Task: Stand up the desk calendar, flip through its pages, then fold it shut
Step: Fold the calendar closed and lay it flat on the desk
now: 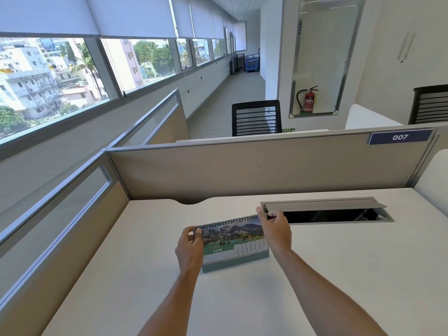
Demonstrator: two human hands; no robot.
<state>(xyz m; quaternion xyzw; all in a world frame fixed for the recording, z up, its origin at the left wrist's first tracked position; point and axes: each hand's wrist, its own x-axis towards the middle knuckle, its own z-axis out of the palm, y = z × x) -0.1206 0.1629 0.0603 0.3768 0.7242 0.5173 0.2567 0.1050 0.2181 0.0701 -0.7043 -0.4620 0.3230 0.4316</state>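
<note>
Desk [116, 275] is showing as smooth white laminate, and the desk calendar [234, 241] is standing on it mid-front, June page facing you. Your left hand [190, 247] is pinching the left end of the wire spiral, fingers curled tight. Flipping step looks underway; next you're needing to lift one glossy sheet over the coil cleanly. Your right hand [275, 230] is pinching the spiral's right end, beside the grey metal cable tray [324, 209].

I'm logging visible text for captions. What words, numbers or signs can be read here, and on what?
"JUNE": desk calendar page.
"007": blue plate on the partition.
"PUSH": vertical label on the glass door.
Calendar date numbers, fire extinguisher label, green sign: too small to read.
</note>
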